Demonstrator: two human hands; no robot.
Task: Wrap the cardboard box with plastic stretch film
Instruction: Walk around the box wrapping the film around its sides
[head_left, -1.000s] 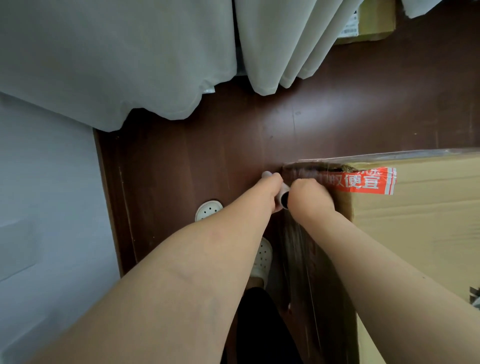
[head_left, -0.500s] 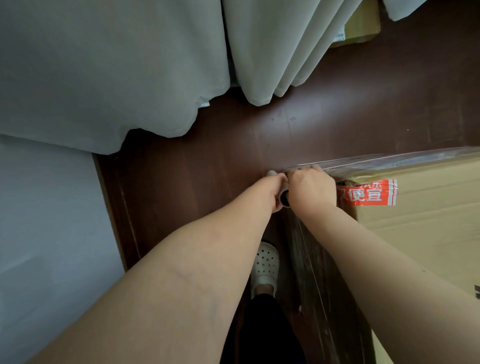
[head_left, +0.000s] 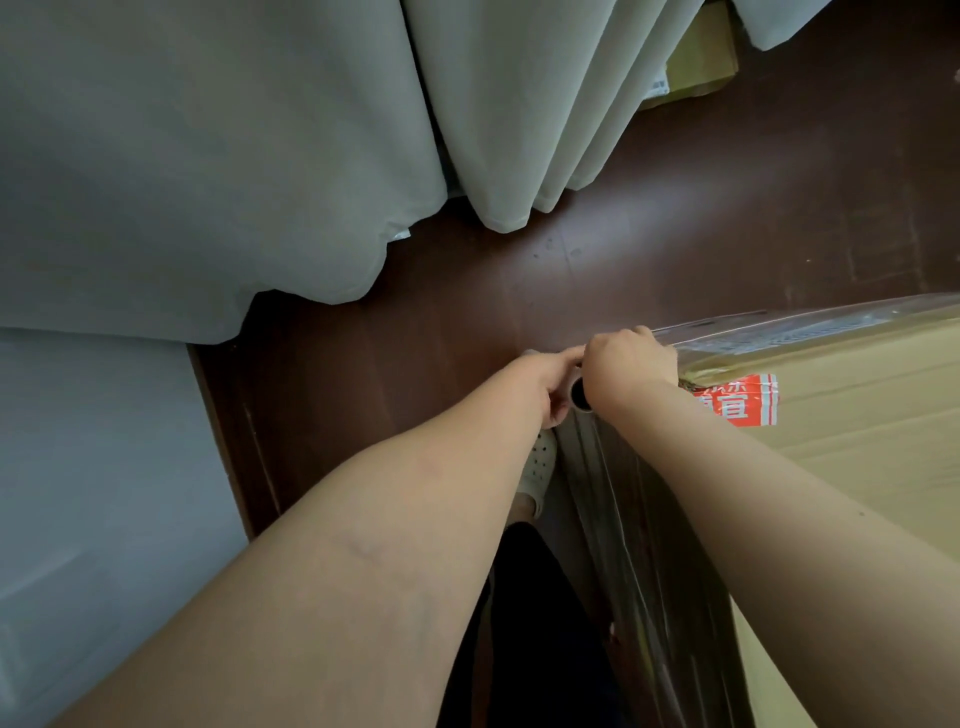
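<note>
- Now both hands are holding the roll (head_left: 578, 399) upright at the box's (head_left: 857, 493) left corner. The left hand (head_left: 553, 389) is gripping its top end, and the right hand (head_left: 628, 364) is curling over it from the box side.
- Over the last second, the hands are shifting along that corner toward the box's far edge, and film (head_left: 810, 328) is now stretching along that edge; it is also lying over the box's left face.
- By this reading, the wrap is turning onto a further face, with more passes probably remaining.
- On the box top, the red label (head_left: 740, 402) is showing white characters: "宜" is legible, while the rest is sitting behind the right wrist.
</note>
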